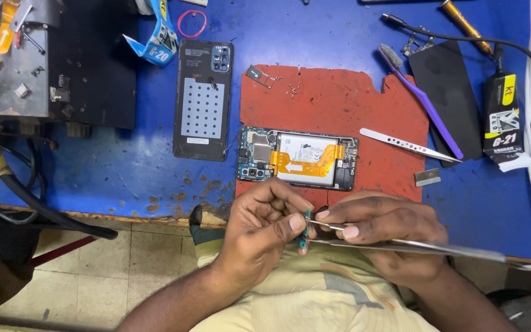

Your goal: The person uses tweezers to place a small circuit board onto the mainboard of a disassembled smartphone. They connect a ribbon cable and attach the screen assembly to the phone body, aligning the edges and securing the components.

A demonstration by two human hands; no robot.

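Head view: left hand (265, 230) fingers pinch small green circuit board (305, 230), right hand (382, 237) fingers grip tweezers (401, 246), near surface's front edge, opened phone (297, 158) beyond.

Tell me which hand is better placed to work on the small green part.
Right. The right hand holds tweezers whose tips meet the small green part, while the left hand pinches that part and likely just steadies it.
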